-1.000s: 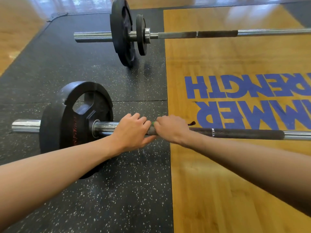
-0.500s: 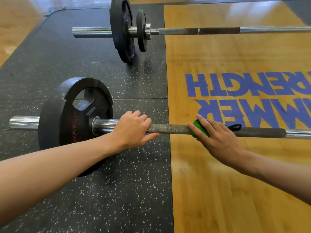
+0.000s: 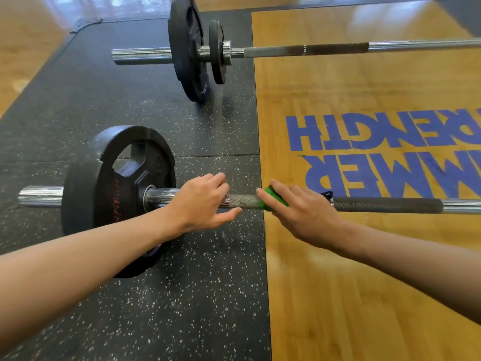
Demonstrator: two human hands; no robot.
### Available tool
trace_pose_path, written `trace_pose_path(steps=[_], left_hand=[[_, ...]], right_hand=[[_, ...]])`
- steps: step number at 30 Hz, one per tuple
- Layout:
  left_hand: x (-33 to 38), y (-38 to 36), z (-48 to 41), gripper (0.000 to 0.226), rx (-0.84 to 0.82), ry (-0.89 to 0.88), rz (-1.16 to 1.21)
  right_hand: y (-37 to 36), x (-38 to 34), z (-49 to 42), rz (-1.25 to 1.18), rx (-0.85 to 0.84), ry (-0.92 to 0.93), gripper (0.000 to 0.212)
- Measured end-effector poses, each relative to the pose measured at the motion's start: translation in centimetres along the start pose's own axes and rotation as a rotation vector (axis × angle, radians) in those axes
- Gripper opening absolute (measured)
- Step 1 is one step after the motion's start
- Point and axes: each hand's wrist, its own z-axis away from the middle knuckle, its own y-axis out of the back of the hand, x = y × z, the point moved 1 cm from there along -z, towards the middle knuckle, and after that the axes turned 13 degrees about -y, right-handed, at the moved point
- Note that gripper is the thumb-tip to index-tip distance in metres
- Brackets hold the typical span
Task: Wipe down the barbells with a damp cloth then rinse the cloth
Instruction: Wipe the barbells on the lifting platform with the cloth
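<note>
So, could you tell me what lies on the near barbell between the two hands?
Only a short bare stretch of knurled shaft, in the head view, from the left hand to the green cloth held by the right hand.

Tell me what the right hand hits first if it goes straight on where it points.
Likely the left hand: the right hand, holding the green cloth on the near barbell, points left and forward, though it might slip just past those fingertips.

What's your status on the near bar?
Left hand gripping near bar. Right hand holding green cloth on it. Nothing seen blocking.
</note>
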Motion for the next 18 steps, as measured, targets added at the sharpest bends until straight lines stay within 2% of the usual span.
trace_pose_path(steps=[3,5,7,9,11,14,18], left_hand=[[-0.1,0.3,0.6,0.054,0.005,0.057,0.009],[-0.2,0.4,1.0,0.056,0.027,0.086,0.025],[-0.4,0.5,1.3,0.063,0.011,0.097,0.036],[-0.7,0.6,1.6,0.075,-0.031,0.124,0.035],[-1.1,0.7,2.0,0.083,-0.052,0.169,0.044],[-0.7,0.8,2.1,0.078,-0.049,0.246,0.103],[-0.3,0.7,2.2,0.088,-0.065,0.278,0.075]], right_hand=[[0.4,0.5,1.3,-0.019,-0.042,-0.106,0.048],[0.7,-0.8,0.3,-0.05,-0.065,-0.267,0.047],[0.8,-3.1,-2.3,-0.061,-0.047,-0.397,0.031],[0.5,-6.1,-5.4,-0.101,-0.065,-0.452,0.016],[-0.2,-9.2,-7.8,-0.14,-0.127,-0.492,0.023],[-1.0,-11.6,-8.6,-0.112,-0.139,-0.39,0.044],[-0.3,-7.7,-5.6,-0.1,-0.14,-0.187,0.053]])
